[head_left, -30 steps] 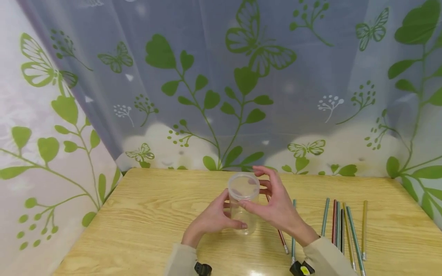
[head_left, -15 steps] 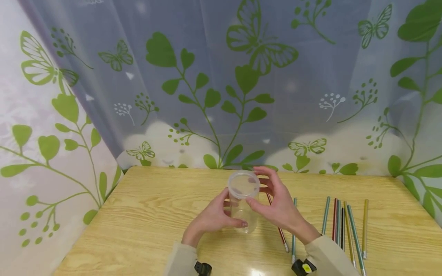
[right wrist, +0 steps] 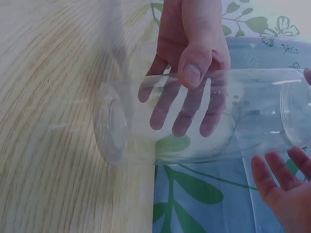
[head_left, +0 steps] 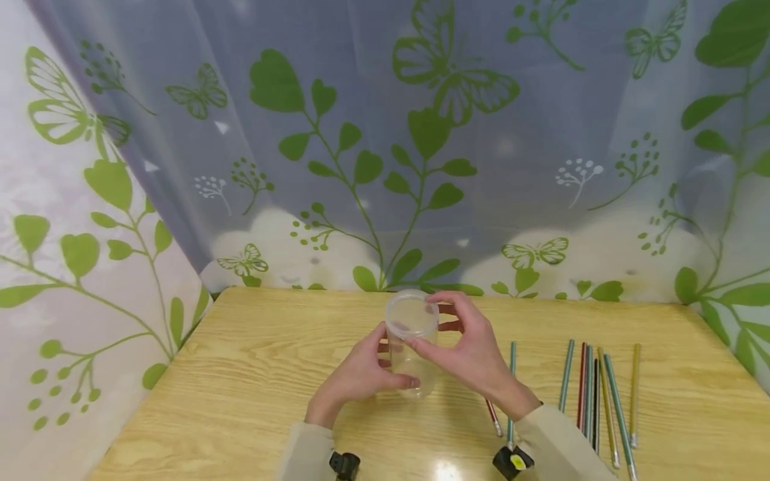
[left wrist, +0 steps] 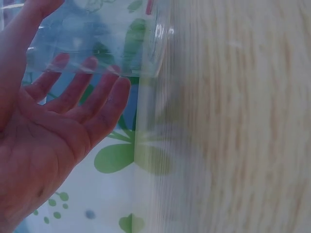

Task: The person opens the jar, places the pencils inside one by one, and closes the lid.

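Note:
A clear plastic jar with a whitish translucent lid stands upright between both hands in the head view. My left hand grips its body from the left, thumb in front and fingers behind. Seen from the right wrist, that left hand shows its fingers through the clear wall. At the top, my right hand holds the lid's edge, thumb at the front and fingers around the far right side. Whether the jar's base touches the table cannot be told. The jar appears to have nothing inside.
On the wooden table, several coloured pencils lie to the right. A green pencil and a red pencil lie partly hidden by the right arm. A patterned curtain hangs behind the table.
Jar and both hands have shifted slightly left together. The right thumb slid right along the lid's front edge, then back left. The left hand keeps its grip; the pencils lie as before.

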